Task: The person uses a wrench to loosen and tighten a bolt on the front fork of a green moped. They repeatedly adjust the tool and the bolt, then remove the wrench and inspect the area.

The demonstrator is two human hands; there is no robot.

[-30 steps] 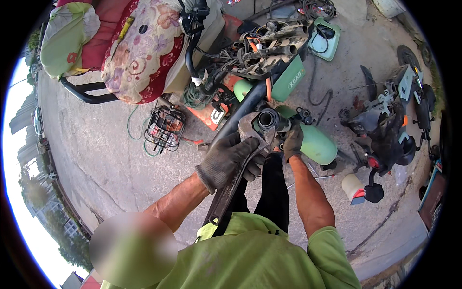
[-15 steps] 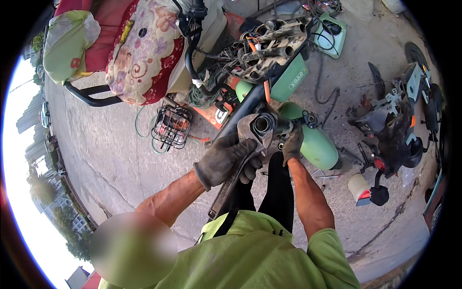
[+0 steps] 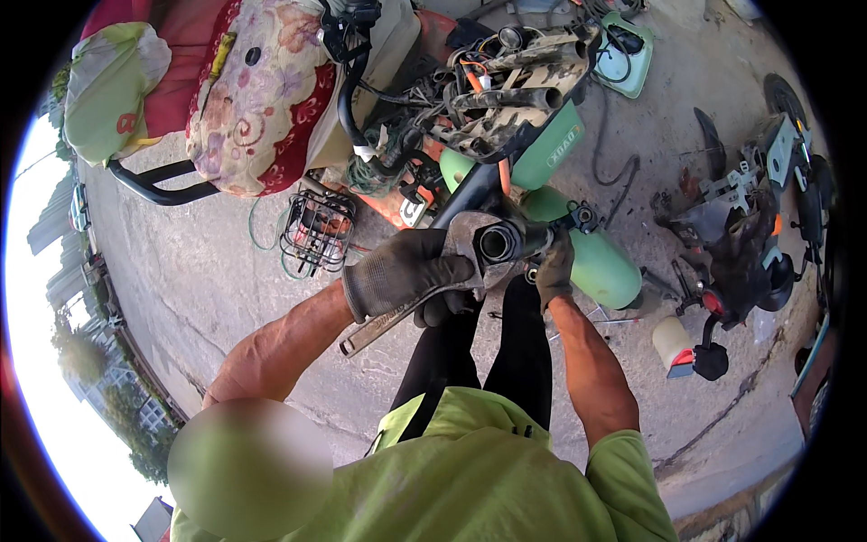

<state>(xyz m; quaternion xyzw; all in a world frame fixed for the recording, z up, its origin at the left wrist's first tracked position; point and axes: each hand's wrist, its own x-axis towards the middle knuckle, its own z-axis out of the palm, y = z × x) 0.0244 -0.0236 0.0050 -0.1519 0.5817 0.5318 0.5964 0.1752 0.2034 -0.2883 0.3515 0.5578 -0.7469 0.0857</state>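
Note:
In the head view, my left hand (image 3: 402,275), in a grey work glove, grips a large metal adjustable wrench (image 3: 366,336). The wrench's jaws sit around the threaded metal collar (image 3: 499,242) at an open tube end, and its handle points toward the lower left. My right hand (image 3: 555,269), also gloved, is closed on the metal tube assembly (image 3: 539,230) just right of the collar, its fingers partly hidden. Beside it lies a mint-green curved fender (image 3: 603,269), and a dark frame tube (image 3: 470,194) runs up behind the wrench head.
A vehicle with a floral seat cover (image 3: 257,108) stands upper left. Nearby are a wire basket (image 3: 316,230), a dismantled frame with cables (image 3: 515,90), and a green plastic panel (image 3: 623,77). A partly stripped scooter (image 3: 741,244) and a cream cylinder (image 3: 673,348) are at right.
My left hand has moved leftward, swinging the wrench handle clockwise from pointing down toward the lower left. My right hand stays on the assembly and has shifted only slightly.

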